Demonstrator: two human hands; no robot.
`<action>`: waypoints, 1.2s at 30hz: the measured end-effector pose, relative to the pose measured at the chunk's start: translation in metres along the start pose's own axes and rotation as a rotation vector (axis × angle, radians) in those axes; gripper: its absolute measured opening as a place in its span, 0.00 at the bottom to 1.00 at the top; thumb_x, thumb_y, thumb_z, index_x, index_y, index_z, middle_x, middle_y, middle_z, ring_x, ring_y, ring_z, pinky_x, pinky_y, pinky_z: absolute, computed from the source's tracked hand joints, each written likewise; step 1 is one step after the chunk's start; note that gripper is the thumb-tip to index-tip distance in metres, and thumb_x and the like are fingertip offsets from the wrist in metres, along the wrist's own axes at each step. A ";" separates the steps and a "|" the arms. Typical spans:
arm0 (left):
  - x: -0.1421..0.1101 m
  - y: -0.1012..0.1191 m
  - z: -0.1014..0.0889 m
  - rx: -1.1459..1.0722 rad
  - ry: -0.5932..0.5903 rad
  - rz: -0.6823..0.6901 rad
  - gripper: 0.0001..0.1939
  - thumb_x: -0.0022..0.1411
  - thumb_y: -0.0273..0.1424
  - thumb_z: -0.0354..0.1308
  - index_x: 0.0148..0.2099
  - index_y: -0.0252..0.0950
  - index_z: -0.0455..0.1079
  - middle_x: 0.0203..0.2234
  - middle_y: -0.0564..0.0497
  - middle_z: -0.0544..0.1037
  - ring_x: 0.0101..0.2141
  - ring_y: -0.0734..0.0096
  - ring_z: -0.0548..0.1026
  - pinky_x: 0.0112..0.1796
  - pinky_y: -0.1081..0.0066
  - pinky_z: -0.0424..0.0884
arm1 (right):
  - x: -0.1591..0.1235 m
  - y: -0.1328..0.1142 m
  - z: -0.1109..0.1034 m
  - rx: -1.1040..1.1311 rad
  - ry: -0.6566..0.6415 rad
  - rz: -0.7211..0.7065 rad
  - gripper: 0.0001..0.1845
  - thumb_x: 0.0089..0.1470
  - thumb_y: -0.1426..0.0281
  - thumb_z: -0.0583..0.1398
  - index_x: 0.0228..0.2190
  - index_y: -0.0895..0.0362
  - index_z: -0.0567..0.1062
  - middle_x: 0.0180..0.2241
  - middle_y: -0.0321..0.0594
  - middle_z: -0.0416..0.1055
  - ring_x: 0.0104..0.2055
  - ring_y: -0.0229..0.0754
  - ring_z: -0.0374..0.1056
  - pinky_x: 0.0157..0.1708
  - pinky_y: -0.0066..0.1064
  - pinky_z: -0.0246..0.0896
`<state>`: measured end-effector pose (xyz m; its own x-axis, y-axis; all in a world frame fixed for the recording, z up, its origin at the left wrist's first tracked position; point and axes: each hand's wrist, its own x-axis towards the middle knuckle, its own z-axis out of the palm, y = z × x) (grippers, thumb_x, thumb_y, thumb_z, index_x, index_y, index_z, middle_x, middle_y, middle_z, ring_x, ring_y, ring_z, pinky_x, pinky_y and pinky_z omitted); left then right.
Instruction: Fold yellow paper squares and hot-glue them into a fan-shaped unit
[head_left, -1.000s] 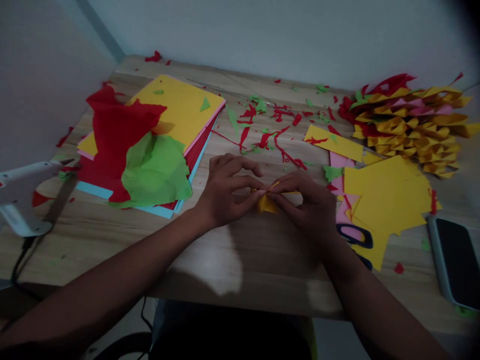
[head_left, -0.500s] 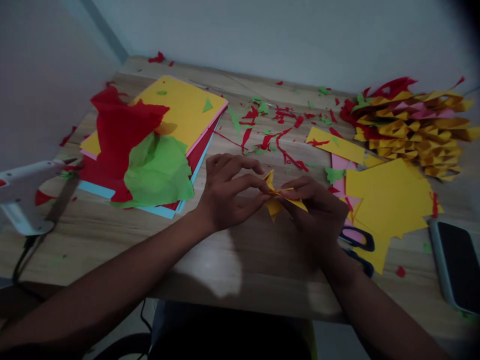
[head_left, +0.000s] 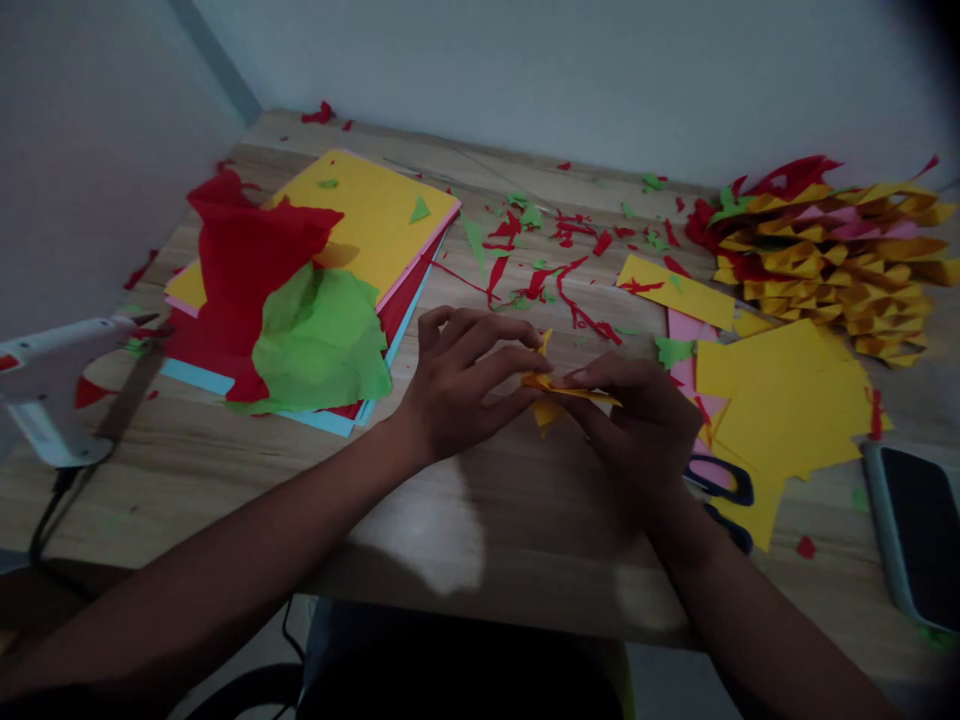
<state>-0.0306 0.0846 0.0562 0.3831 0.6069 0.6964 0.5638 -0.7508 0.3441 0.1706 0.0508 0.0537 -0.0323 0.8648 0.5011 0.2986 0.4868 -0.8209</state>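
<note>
A small folded piece of yellow paper (head_left: 550,412) is held above the wooden table between both hands, its points sticking out up, down and to the right. My left hand (head_left: 472,385) pinches its left side between thumb and index finger, the other fingers curled over it. On the right side, my right hand (head_left: 637,415) grips the paper between thumb and fingers. Close beside my right wrist lie dark-handled scissors (head_left: 721,480), their blades mostly hidden. Yellow paper squares (head_left: 780,400) are spread just beyond them.
A sheet stack (head_left: 375,200) carries red crepe paper (head_left: 240,270) and green crepe paper (head_left: 322,340). At the left stands a corded glue gun (head_left: 60,380). Folded yellow pieces (head_left: 832,260) are clustered back right, a phone (head_left: 919,530) at the right edge. Red and green scraps (head_left: 536,285) litter the back.
The yellow paper has been turned and its folds have spread, showing more points than a second ago. Both hands keep hold of it; my right hand has shifted slightly right.
</note>
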 end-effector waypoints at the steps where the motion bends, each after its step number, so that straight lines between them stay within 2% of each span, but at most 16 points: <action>1: 0.000 0.000 0.000 0.001 0.001 0.002 0.05 0.62 0.35 0.65 0.42 0.47 0.75 0.44 0.56 0.81 0.44 0.65 0.76 0.48 0.58 0.60 | 0.000 0.000 0.000 -0.010 -0.004 0.005 0.14 0.50 0.75 0.70 0.37 0.47 0.79 0.33 0.32 0.79 0.35 0.39 0.75 0.36 0.33 0.72; 4: 0.000 -0.002 0.000 0.007 0.000 -0.003 0.01 0.63 0.36 0.65 0.37 0.49 0.77 0.44 0.57 0.81 0.45 0.65 0.75 0.49 0.57 0.58 | 0.002 0.001 0.001 -0.085 -0.045 -0.020 0.09 0.53 0.72 0.69 0.36 0.47 0.79 0.32 0.33 0.79 0.34 0.41 0.74 0.35 0.35 0.71; 8: 0.000 -0.003 -0.001 0.020 -0.055 -0.017 0.03 0.64 0.36 0.64 0.35 0.48 0.76 0.43 0.57 0.81 0.45 0.65 0.75 0.51 0.56 0.57 | 0.008 0.000 -0.001 -0.230 -0.095 -0.099 0.05 0.55 0.70 0.68 0.35 0.49 0.79 0.31 0.34 0.78 0.33 0.40 0.72 0.34 0.36 0.69; 12: -0.001 0.000 -0.001 0.021 -0.091 -0.028 0.03 0.63 0.35 0.64 0.35 0.48 0.77 0.43 0.57 0.81 0.45 0.65 0.74 0.51 0.55 0.56 | 0.009 -0.001 -0.001 -0.245 -0.115 -0.120 0.05 0.55 0.72 0.67 0.32 0.49 0.78 0.28 0.33 0.76 0.32 0.41 0.71 0.34 0.37 0.66; 15: 0.000 0.003 -0.001 -0.041 -0.065 -0.084 0.05 0.63 0.36 0.63 0.34 0.45 0.77 0.42 0.54 0.81 0.45 0.63 0.75 0.49 0.55 0.59 | 0.007 -0.001 0.001 -0.244 -0.072 -0.145 0.07 0.56 0.75 0.66 0.33 0.49 0.76 0.29 0.33 0.74 0.33 0.41 0.69 0.36 0.37 0.65; 17: 0.001 0.005 -0.001 -0.110 -0.018 -0.162 0.05 0.61 0.34 0.65 0.32 0.43 0.76 0.42 0.52 0.80 0.45 0.63 0.75 0.48 0.56 0.63 | 0.005 -0.001 0.003 -0.220 0.020 -0.130 0.07 0.56 0.74 0.64 0.37 0.50 0.74 0.33 0.36 0.74 0.36 0.41 0.68 0.37 0.38 0.65; 19: 0.002 0.004 -0.001 -0.164 0.030 -0.260 0.05 0.60 0.32 0.66 0.31 0.41 0.75 0.41 0.51 0.79 0.45 0.63 0.75 0.48 0.57 0.65 | 0.003 0.000 0.005 -0.161 0.126 -0.082 0.09 0.56 0.71 0.64 0.40 0.50 0.72 0.36 0.38 0.71 0.36 0.42 0.67 0.35 0.37 0.65; 21: 0.003 0.003 0.000 -0.197 0.063 -0.341 0.06 0.59 0.33 0.66 0.30 0.40 0.74 0.41 0.50 0.79 0.45 0.64 0.75 0.48 0.58 0.67 | 0.002 -0.001 0.005 -0.085 0.155 -0.006 0.12 0.56 0.68 0.64 0.42 0.49 0.70 0.35 0.37 0.70 0.34 0.41 0.68 0.32 0.35 0.65; 26: 0.002 0.001 0.002 -0.250 0.080 -0.410 0.08 0.60 0.36 0.65 0.31 0.40 0.74 0.41 0.50 0.78 0.44 0.63 0.76 0.49 0.58 0.70 | 0.001 -0.006 0.009 0.032 -0.009 0.175 0.21 0.53 0.70 0.67 0.47 0.48 0.66 0.34 0.32 0.72 0.31 0.37 0.70 0.29 0.31 0.68; 30: 0.001 0.002 0.004 -0.247 0.077 -0.398 0.06 0.60 0.35 0.66 0.33 0.40 0.75 0.42 0.49 0.78 0.45 0.63 0.76 0.48 0.57 0.70 | 0.002 -0.006 0.011 0.062 -0.029 0.242 0.23 0.51 0.70 0.67 0.47 0.48 0.66 0.35 0.31 0.71 0.30 0.36 0.70 0.28 0.29 0.69; 36: 0.001 0.002 0.004 -0.219 0.105 -0.379 0.05 0.61 0.35 0.65 0.34 0.40 0.75 0.41 0.50 0.77 0.45 0.62 0.75 0.49 0.57 0.70 | 0.004 -0.004 0.015 0.270 -0.076 0.495 0.22 0.47 0.67 0.70 0.37 0.49 0.63 0.26 0.27 0.74 0.24 0.35 0.72 0.24 0.26 0.68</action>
<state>-0.0263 0.0852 0.0549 0.0969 0.8284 0.5517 0.4773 -0.5251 0.7046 0.1549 0.0542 0.0544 -0.0222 0.9994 0.0262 0.0418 0.0271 -0.9988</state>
